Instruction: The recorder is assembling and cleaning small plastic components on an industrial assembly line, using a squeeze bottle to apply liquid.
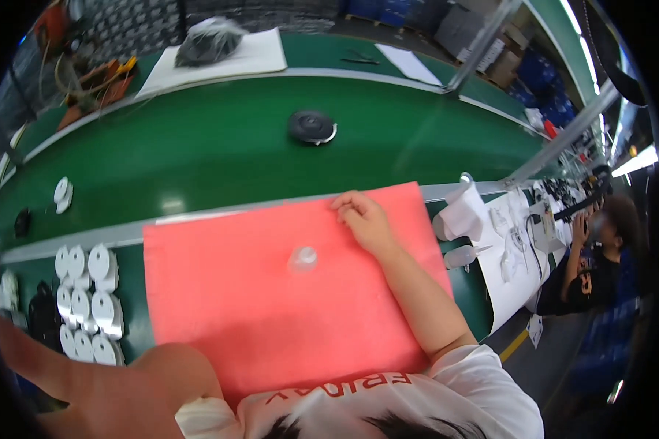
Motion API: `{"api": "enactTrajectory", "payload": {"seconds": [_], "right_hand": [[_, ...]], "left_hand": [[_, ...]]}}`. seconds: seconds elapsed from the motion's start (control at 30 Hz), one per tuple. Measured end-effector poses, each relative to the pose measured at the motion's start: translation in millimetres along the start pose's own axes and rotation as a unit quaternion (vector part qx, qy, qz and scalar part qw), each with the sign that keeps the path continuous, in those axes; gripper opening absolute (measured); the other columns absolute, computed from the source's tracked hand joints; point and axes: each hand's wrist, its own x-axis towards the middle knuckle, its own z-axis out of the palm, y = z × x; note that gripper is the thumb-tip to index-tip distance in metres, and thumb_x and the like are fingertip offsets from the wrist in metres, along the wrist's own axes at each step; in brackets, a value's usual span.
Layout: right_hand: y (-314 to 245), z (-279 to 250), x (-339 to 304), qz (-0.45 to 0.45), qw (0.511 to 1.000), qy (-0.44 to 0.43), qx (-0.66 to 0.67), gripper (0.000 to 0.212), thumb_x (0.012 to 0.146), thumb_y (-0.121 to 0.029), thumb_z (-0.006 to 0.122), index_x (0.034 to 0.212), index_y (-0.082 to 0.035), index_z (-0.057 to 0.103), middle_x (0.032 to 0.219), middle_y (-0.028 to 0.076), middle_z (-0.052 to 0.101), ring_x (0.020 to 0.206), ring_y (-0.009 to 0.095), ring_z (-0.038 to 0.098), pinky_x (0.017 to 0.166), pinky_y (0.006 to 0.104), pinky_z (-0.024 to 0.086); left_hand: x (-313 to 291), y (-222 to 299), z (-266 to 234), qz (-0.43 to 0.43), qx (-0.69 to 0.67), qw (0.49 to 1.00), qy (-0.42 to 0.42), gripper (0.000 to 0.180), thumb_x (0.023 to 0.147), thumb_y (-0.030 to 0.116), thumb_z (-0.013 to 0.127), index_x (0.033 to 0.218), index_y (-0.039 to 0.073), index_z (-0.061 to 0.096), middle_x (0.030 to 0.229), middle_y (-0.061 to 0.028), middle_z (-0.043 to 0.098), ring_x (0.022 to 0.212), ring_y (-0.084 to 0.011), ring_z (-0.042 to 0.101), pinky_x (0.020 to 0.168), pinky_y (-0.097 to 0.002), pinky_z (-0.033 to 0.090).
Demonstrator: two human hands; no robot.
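My right hand rests at the far edge of a pink mat, its fingers loosely bent and slightly apart, with nothing visible in them. My left arm stretches out to the lower left, and its hand is lost beyond the dark rim of the picture. On the mat, left of my right forearm, is a small translucent plastic piece with a round whitish top; it is blurred, so its kind is unclear. Neither hand touches it. Several white round-topped devices stand in rows left of the mat.
Past a metal rail, a green conveyor belt carries a black round device and a small white device. To the right are a squeeze bottle, a white cloth and parts on white paper. A person sits farther right.
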Motion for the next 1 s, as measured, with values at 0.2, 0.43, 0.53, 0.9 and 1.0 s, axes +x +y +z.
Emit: {"api": "enactTrajectory", "payload": {"seconds": [0.2,0.43,0.53,0.9,1.0], "right_hand": [[8.0,3.3,-7.0,-0.003,1.000,-0.015,-0.004,0.013,0.081,0.000,0.046,0.087,-0.001,0.057,0.075,0.001,0.054,0.067,0.007,0.049,0.063,0.0203,0.041],[9.6,-7.2,-2.8,0.001,0.999,-0.004,-0.032,0.013,0.079,-0.006,0.049,0.087,-0.005,0.059,0.070,0.000,0.055,0.064,0.008,0.050,0.060,0.0224,0.041],[-1.8,-5.5,-0.7,-0.006,0.999,-0.006,-0.036,0.013,0.079,-0.003,0.047,0.087,-0.003,0.058,0.071,0.000,0.054,0.065,0.007,0.049,0.060,0.0213,0.040],[8.3,-6.8,-1.8,-0.025,1.000,-0.016,-0.001,0.014,0.079,-0.001,0.045,0.087,-0.003,0.056,0.074,0.000,0.053,0.067,0.007,0.049,0.061,0.0201,0.040],[-0.8,2.8,-1.4,-0.015,1.000,-0.025,0.009,0.014,0.080,-0.001,0.045,0.087,-0.003,0.056,0.074,0.000,0.053,0.067,0.006,0.049,0.060,0.0194,0.039]], "left_hand": [[4.8,-7.7,-3.1,-0.040,0.110,0.993,-0.028,0.044,0.084,0.033,0.041,0.122,0.010,0.040,0.111,-0.0164,0.006,0.098,-0.0309,0.004,0.077,-0.0469,0.008],[-50.5,-42.1,-55.0,-0.090,0.202,0.965,-0.144,0.043,0.084,0.036,0.039,0.121,0.013,0.042,0.118,-0.0194,0.003,0.106,-0.0340,0.002,0.081,-0.0528,0.005],[-54.6,-50.2,-56.8,-0.109,0.254,0.943,-0.186,0.043,0.084,0.037,0.038,0.120,0.015,0.043,0.121,-0.0206,0.002,0.109,-0.0353,0.002,0.083,-0.0552,0.003],[-78.6,-82.8,-89.3,-0.092,0.366,0.828,-0.414,0.042,0.084,0.041,0.036,0.119,0.020,0.047,0.132,-0.0253,-0.002,0.121,-0.0401,-0.001,0.089,-0.0643,-0.003],[-73.1,-92.6,-86.3,-0.065,0.392,0.779,-0.485,0.042,0.084,0.042,0.035,0.118,0.021,0.048,0.135,-0.0265,-0.003,0.124,-0.0414,-0.002,0.091,-0.0668,-0.004]]}}
